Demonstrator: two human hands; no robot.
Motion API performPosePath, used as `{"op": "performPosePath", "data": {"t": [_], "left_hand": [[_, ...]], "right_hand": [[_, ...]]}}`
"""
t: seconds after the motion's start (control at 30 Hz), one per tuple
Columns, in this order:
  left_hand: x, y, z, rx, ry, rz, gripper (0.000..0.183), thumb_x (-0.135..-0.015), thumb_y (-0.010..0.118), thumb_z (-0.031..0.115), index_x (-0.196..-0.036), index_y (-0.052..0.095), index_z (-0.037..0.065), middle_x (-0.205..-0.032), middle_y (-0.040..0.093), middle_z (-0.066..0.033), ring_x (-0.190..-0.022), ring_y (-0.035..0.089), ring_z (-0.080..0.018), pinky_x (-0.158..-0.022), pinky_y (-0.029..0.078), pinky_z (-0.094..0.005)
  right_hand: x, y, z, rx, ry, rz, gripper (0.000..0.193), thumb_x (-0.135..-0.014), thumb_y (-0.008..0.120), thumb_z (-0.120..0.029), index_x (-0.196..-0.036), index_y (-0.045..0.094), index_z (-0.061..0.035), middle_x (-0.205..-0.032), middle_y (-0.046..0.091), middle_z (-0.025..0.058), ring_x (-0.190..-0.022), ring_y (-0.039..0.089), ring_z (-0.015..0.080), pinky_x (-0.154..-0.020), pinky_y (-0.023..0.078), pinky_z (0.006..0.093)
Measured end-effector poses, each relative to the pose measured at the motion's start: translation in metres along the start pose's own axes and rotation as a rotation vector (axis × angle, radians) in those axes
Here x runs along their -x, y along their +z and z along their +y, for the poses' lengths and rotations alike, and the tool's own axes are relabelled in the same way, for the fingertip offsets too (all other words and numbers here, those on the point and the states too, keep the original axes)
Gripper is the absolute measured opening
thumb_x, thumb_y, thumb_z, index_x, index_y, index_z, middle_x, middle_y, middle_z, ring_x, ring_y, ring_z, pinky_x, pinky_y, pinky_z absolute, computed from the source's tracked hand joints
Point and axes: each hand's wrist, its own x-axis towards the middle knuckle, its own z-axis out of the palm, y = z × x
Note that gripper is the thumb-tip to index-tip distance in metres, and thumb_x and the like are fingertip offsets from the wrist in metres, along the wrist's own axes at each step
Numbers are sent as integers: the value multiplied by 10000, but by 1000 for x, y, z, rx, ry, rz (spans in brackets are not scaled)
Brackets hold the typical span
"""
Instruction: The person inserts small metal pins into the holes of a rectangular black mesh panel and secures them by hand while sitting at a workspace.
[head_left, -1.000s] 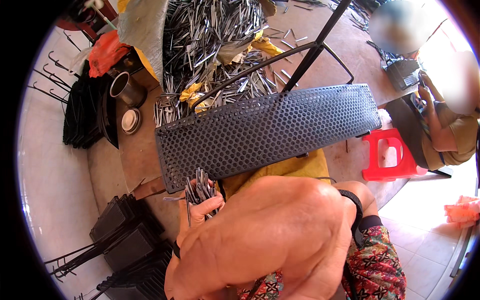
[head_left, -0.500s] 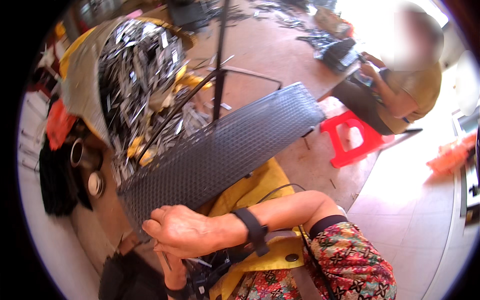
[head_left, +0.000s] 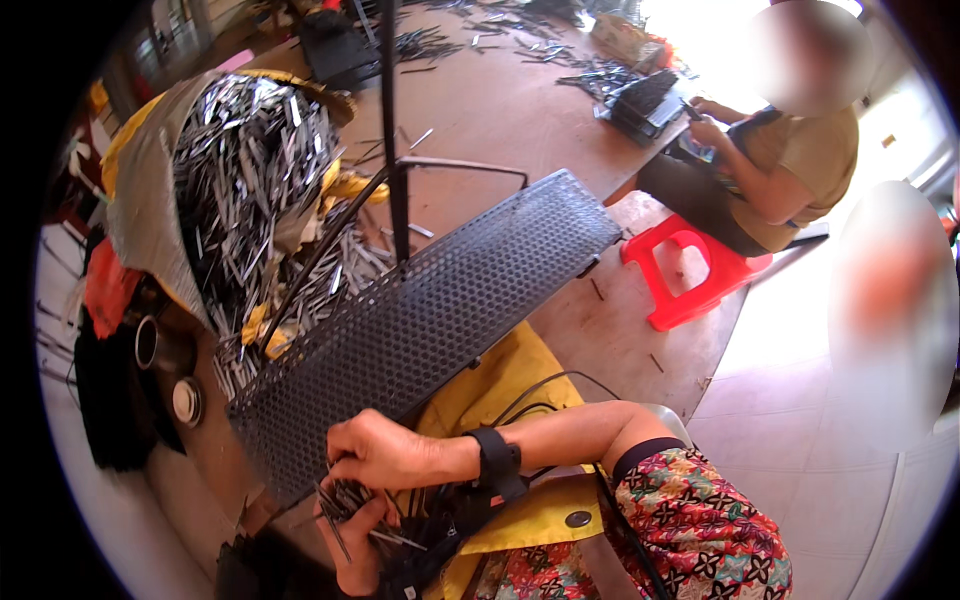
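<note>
Both hands were closed around one bundle of thin metal pins, low in the view just in front of the person's lap. From above, the right hand curled over the top of the bundle with its fingers wrapped down; the left hand cupped it from below, with pin ends poking out past the fingers. Held that way, between an upper and a lower grip, the loose pins were likely kept from fanning out or slipping away. A black wrist strap sat on the right forearm, with a cable running off it.

Those pins looked slim, straight and dull silver-grey, all much alike, some crossing at slight angles instead of lying flush. How many there were could not be told.

Just above the hands lay a long black perforated panel, slanted across the brown table, near enough to be within reach. Beyond it, an open sack spilled a heap of loose pins onto the table. Yellow cloth covered the lap beneath the panel's near edge. Across the table a second person sat on a red stool, busy with their own work.
</note>
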Motion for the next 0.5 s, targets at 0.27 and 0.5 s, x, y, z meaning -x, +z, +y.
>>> {"op": "performPosePath", "data": {"t": [0.27, 0.5], "left_hand": [[-5, -25, -4, 109, -29, 24, 262, -702, 590, -39, -937, 477, -16, -656, 544, -97, -528, 546, -171, -485, 437, -272], [-6, -39, -13, 252, -39, 17, 310, -708, 631, -50, -977, 481, -16, -670, 559, -91, -510, 547, -174, -484, 441, -281]], "right_hand": [[-7, -5, -6, -52, 29, 118, 83, -749, 655, -49, -737, 604, 15, -658, 563, 48, -610, 544, 97, -533, 430, 253], [-37, -29, -22, -230, 138, 330, 58, -794, 613, -30, -791, 617, 28, -637, 604, 43, -514, 557, 76, -449, 450, 210]]}}
